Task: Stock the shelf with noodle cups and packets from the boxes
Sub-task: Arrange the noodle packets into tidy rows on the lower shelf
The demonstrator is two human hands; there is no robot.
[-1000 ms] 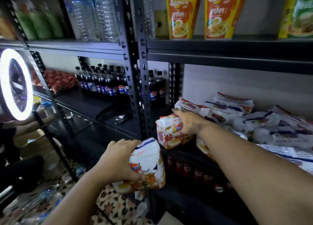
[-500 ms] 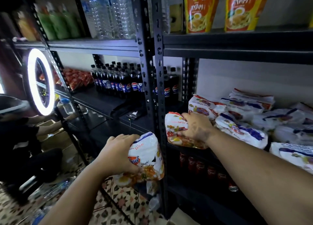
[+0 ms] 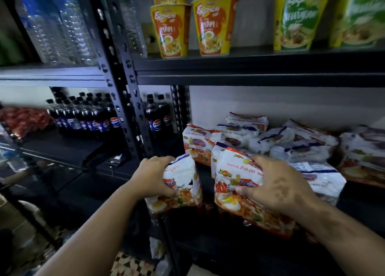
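Observation:
My left hand (image 3: 153,177) grips a white noodle packet (image 3: 183,187) in front of the black shelf's front edge (image 3: 354,196). My right hand (image 3: 277,185) grips a second white and orange noodle packet (image 3: 235,182), held just right of the first at the shelf's front. Behind them, several noodle packets (image 3: 277,140) lie piled on that middle shelf. On the shelf above stand orange noodle cups (image 3: 214,25) and green noodle cups (image 3: 300,19). No box is in view.
A perforated black upright (image 3: 116,71) divides the racks. Cola bottles (image 3: 91,117) fill the left middle shelf, with two more (image 3: 158,117) beside the packets. Water bottles (image 3: 58,24) stand top left. Red packets (image 3: 23,119) lie far left. Patterned floor tiles (image 3: 129,265) show below.
My right hand has drawn its packet back from the pile toward the shelf's front edge, beside the left hand's packet. The camera has tilted up and moved closer to the shelf.

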